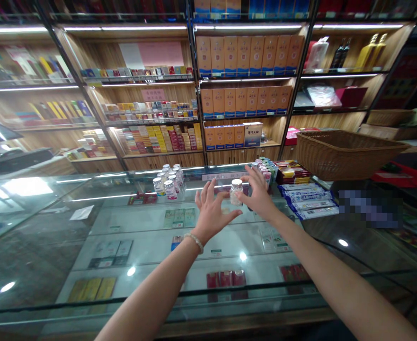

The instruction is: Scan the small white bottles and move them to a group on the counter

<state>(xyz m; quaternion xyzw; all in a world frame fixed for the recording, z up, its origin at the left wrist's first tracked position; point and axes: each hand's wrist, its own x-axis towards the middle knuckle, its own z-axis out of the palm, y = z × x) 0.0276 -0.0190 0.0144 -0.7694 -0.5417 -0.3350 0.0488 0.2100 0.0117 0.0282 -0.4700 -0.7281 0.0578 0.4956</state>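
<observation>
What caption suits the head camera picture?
Left hand and right hand frame a small white-capped jar at a glass display counter, before stocked shelves.

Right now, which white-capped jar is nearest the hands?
The lone jar between the left hand and right hand; the other white-capped jars cluster together farther left.

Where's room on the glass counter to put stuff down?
Two bare patches of glass counter: this side of the left jar group, left of the left forearm; and between both forearms. Packs there lie under the glass. Crowded: around the single jar, by the left hand and right hand; and at right, with small bottles, blue packets and wicker basket.
</observation>
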